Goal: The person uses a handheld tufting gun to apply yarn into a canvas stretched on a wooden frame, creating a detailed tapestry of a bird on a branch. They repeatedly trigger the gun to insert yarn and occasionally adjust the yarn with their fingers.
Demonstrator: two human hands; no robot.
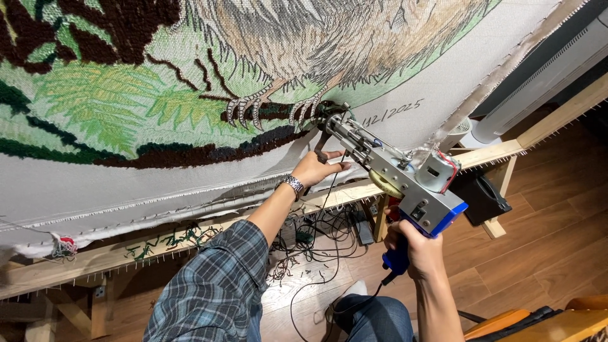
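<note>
Both hands closed on tufting gun (392, 171): left hand (320, 168) front grip, right hand (415, 250) blue handle; needle at cloth (190, 183) near frame edge (158, 244)

Left arm reaches up and forward from lower left, elbow bent, plaid sleeve pushed up to mid-forearm, metal watch on the wrist. Left hand (322, 168) sits palm-away, fingers curled closed round a grip, thumb toward the right. Right arm rises bare from the bottom edge, forearm near vertical, wrist straight. Right hand (415, 250) is closed in a fist round a handle, knuckles facing left, thumb wrapped over. Hands are well apart, right lower than left.
</note>
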